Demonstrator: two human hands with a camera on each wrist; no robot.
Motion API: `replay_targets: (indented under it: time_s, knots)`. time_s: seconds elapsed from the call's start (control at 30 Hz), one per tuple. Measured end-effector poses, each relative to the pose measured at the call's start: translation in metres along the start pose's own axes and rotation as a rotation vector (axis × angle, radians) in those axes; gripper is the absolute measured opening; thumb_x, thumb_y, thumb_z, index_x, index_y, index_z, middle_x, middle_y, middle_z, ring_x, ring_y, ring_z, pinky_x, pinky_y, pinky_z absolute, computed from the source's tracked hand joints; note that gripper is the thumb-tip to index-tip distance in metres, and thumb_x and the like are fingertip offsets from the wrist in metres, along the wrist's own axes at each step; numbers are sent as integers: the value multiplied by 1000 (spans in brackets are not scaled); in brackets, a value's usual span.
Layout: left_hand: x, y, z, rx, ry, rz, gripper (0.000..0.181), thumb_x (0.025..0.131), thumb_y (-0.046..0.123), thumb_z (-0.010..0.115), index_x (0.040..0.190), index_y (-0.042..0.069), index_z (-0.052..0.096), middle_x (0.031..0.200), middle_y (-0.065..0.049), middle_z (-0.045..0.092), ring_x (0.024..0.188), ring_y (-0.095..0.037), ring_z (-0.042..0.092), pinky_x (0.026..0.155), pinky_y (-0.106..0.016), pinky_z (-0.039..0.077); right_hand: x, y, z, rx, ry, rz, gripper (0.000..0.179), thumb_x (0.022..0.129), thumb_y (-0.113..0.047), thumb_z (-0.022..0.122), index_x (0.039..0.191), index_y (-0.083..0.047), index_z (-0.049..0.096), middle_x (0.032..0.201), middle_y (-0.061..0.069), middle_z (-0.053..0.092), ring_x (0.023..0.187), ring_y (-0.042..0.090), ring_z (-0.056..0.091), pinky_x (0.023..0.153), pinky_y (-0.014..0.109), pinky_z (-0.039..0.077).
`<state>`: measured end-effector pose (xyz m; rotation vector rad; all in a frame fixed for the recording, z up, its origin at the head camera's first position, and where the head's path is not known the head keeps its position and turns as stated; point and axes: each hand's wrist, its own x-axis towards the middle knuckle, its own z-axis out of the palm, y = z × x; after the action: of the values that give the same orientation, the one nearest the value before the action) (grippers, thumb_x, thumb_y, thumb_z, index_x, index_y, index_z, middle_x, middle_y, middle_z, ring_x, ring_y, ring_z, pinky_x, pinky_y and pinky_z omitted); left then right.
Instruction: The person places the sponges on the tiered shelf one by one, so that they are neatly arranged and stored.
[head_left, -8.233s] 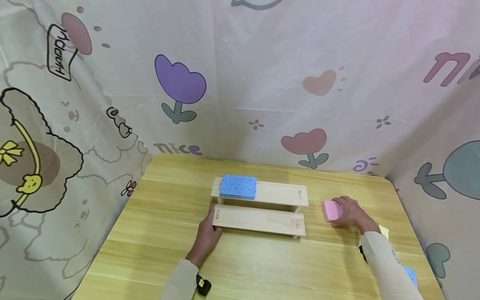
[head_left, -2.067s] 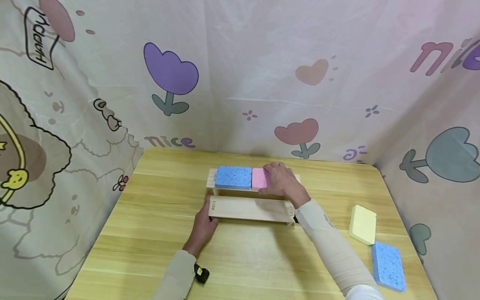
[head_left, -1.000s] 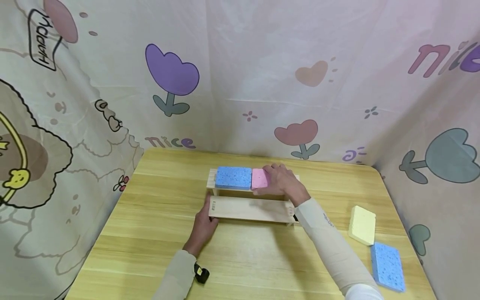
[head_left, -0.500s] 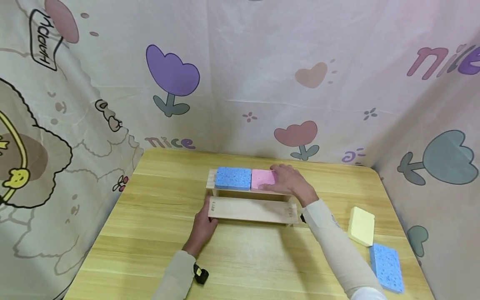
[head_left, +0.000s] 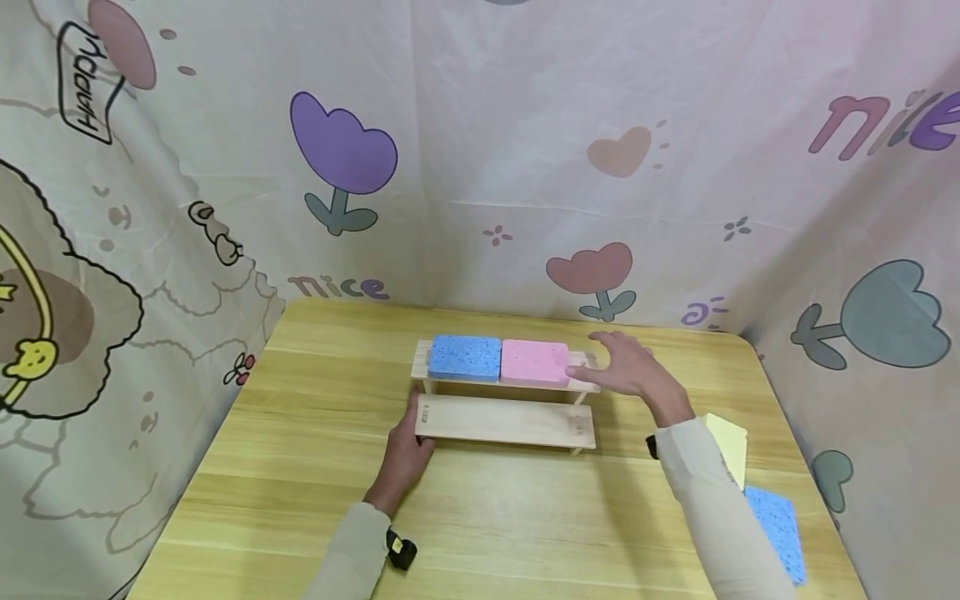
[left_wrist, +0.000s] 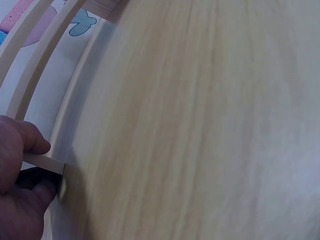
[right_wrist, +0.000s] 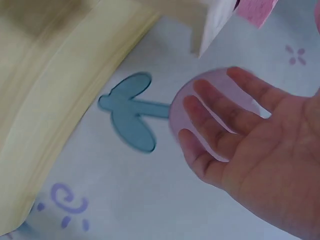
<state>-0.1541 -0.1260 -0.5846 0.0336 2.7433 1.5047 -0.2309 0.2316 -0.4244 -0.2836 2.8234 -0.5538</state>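
A two-step wooden rack stands on the table with a blue sponge and a pink sponge lying side by side on its upper board. My left hand grips the rack's left end; the left wrist view shows its thumb and fingers pinching the upright wooden side piece. Just right of the pink sponge, my right hand is spread, thumb and fingers apart, holding nothing. In the right wrist view its palm and parted fingers show below the rack's end.
At the table's right side lie a pale yellow sponge, partly behind the right sleeve, and a second blue sponge, also partly covered. A printed cloth hangs behind the table and along both sides.
The right hand carried the pink sponge from the table's right to the upper board beside the blue one, then released it and drew back rightward. The left hand keeps its grip.
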Motion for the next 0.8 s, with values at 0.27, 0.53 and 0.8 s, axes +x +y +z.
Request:
replay_targets:
  time_s: [0.27,0.53,0.8]
  knots:
    - [0,0,-1,3,0,-1,92,81,-9,55,154,15,5,147,-18,41,122,-29,53,91,-43,50,-22,32,5,4,-7,73,93,80,-71,52,143,-4,38,145,26,38,132,49,33,99,73,25]
    - [0,1,-2,-16,-10,-9,93,82,-9,55,154,16,3,150,-17,37,129,-31,47,98,-45,47,-34,56,20,53,-39,143,94,82,-71,48,145,-3,33,146,31,32,131,52,30,99,72,27]
    - [0,0,-1,-14,-13,-20,95,80,-10,55,154,17,2,150,-19,36,132,-32,43,101,-47,45,-49,80,38,70,6,219,99,81,-71,49,146,2,29,145,36,26,129,56,28,96,72,32]
